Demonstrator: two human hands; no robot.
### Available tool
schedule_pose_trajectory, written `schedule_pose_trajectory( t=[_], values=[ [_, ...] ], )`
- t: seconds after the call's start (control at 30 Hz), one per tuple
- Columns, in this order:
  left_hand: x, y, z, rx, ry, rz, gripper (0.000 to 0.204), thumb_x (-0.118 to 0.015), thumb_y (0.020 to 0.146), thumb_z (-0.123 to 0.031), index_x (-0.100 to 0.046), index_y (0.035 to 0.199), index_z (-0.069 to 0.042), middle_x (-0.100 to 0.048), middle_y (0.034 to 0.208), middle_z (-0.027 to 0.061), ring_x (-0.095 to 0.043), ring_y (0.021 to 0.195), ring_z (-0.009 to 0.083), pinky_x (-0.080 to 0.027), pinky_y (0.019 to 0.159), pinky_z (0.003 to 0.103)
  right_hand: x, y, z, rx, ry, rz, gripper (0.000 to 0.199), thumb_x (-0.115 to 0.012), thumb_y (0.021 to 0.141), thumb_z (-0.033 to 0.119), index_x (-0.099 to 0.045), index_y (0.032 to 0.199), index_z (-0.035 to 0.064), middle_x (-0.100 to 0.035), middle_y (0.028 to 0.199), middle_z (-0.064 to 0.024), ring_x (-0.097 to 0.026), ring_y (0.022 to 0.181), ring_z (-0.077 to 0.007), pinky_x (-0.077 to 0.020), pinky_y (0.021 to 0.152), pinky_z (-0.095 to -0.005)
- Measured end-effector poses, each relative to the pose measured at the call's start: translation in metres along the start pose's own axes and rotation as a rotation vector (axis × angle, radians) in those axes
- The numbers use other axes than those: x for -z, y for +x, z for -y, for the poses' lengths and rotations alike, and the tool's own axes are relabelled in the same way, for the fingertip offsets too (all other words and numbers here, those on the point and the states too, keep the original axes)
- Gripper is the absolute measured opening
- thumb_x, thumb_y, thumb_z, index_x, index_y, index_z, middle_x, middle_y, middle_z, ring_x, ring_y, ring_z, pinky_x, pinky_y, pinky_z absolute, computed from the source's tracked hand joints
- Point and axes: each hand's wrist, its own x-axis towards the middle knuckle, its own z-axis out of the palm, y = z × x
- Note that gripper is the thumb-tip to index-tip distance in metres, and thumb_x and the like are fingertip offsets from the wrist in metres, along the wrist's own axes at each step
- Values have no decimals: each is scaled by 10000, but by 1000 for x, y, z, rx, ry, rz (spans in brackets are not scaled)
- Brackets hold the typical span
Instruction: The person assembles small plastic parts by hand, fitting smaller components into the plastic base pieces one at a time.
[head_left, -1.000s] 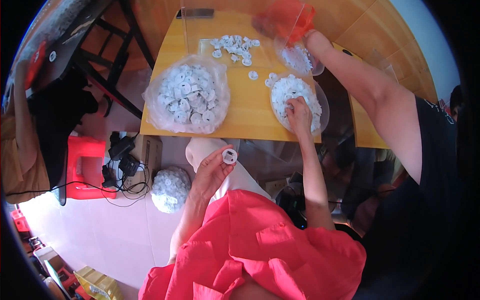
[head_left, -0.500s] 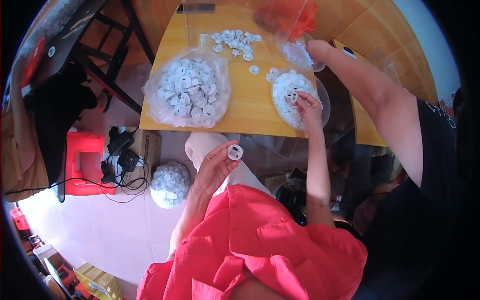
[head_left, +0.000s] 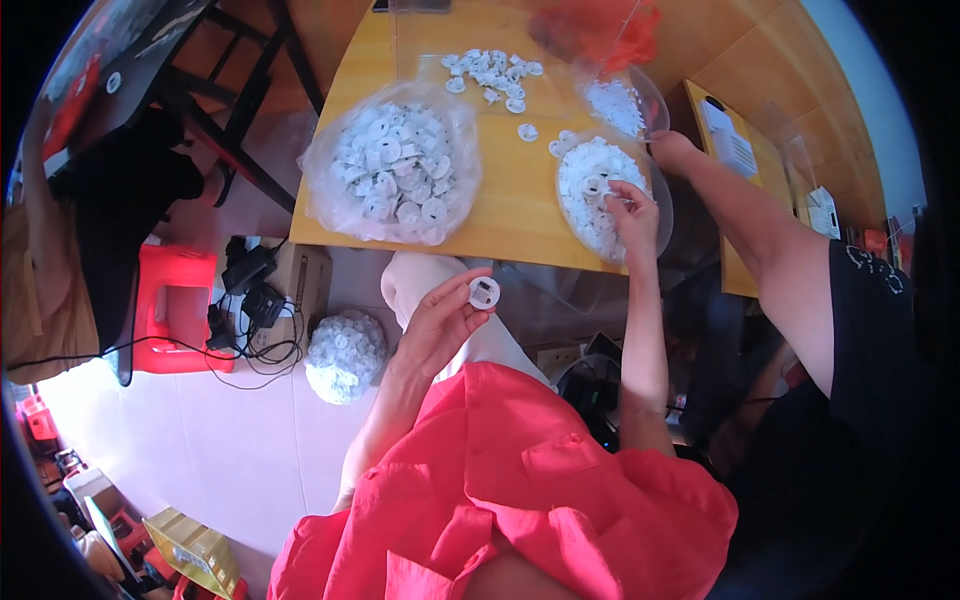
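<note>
Held between the thumb and fingers of my left hand (head_left: 440, 318), a round white plastic part (head_left: 484, 292) with a dark slot hangs over my lap, just off the table edge. At the table's right side, my right hand (head_left: 636, 222) dips into a clear bowl (head_left: 664, 215) heaped with small white plastic pieces (head_left: 592, 222). Its fingertips are pinched together; what they grip is too small to make out. A white ring-shaped part (head_left: 597, 183) lies against those fingertips. On the left of the table sits an open clear bag (head_left: 465, 190) full of round white parts (head_left: 390, 165).
Loose white parts (head_left: 490, 70) lie scattered at the table's (head_left: 510, 215) far side. A co-worker's hand (head_left: 675, 152) is beside a smaller bowl of white pieces (head_left: 615, 105). On the floor are a bag of white parts (head_left: 345, 358), a red stool (head_left: 150, 300) and black cables (head_left: 262, 305).
My right fingers have lowered toward the pile, and the ring part now sits just left of them. The co-worker's hand has drawn back from the smaller bowl. My left hand keeps its part.
</note>
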Motion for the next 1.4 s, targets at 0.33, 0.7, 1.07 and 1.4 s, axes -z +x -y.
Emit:
schedule_pose_trajectory(
  t=[0.33, 0.7, 1.07, 1.4],
  values=[
    [4, 0, 0, -24, -16, 7, 344, -497, 928, -147, -487, 1227, 23, -604, 1049, 117, -607, 903, 165, -510, 792, 254, -20, 1, 21, 348, -455, -99, 161, -617, 745, 1, -652, 899, 31, -612, 804, -125, -606, 669, -236, -479, 619, -324],
    [3, -2, 2, -16, -37, 16, 357, -516, 918, -145, -482, 1227, 29, -605, 1058, 120, -612, 911, 167, -516, 806, 257, -74, 33, 2, 347, -476, 41, 195, -627, 686, -26, -618, 878, 5, -611, 746, -133, -607, 668, -254, -489, 632, -340],
    [4, -3, 3, -7, -34, 27, 370, -520, 916, -154, -475, 1238, 24, -599, 1071, 120, -610, 909, 164, -516, 800, 253, -82, 22, 17, 404, -533, 62, 177, -581, 674, -16, -577, 846, 22, -599, 742, -149, -595, 684, -309, -477, 639, -388],
    [1, -3, 4, -16, -26, 3, 371, -515, 920, -156, -472, 1239, 27, -600, 1060, 117, -611, 901, 163, -515, 791, 250, -65, 28, 10, 244, -255, -9, 157, -572, 698, -23, -613, 836, 38, -600, 707, -56, -580, 585, -169, -457, 538, -275]
  ],
)
